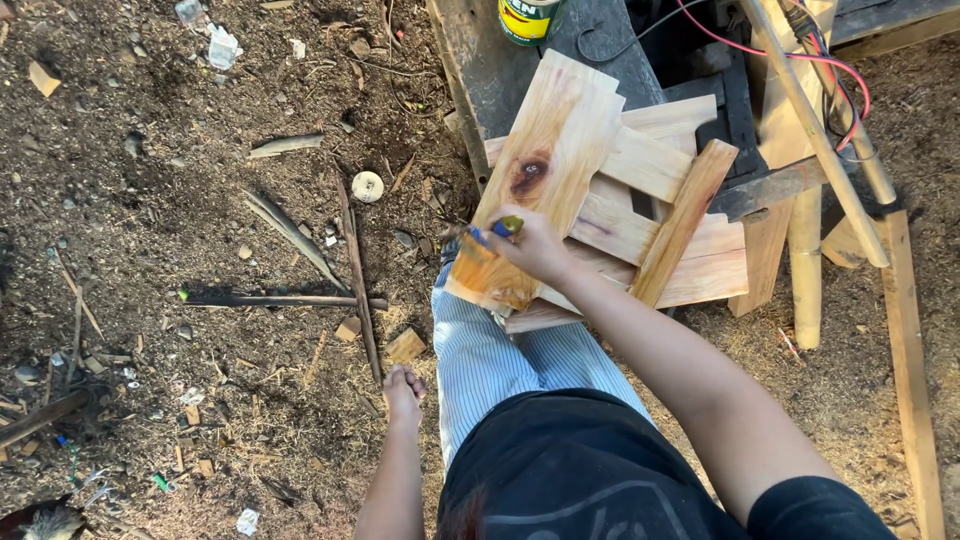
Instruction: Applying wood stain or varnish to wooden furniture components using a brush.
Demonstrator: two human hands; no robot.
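1. At the centre of the head view, the right hand (535, 245) is clenched around a small brush (500, 228) with a blue-and-yellow handle, bristle end hidden against the near end of a pine board (545, 165).
2. That board lies tilted on a stack of similar boards (660, 230), its lower end resting over the person's striped trouser leg (490, 360). A dark knot sits mid-board; the near end looks darker and glossy, apparently wet with finish.
3. Left hand (403, 392) hangs low beside the leg, above the dirt ground (180, 200). It grips nothing; fingers loosely curled.
4. Handling judgement: the board appears stiff, flat and light enough for one hand. The coated end is likely slippery and will mark if touched; hold is best taken by the dry far end or the bare long edges.
5. A tin can (527, 18) stands on a dark bench (480, 70) beyond the stack; red cable (830, 65) and bamboo poles (805, 260) lie right.
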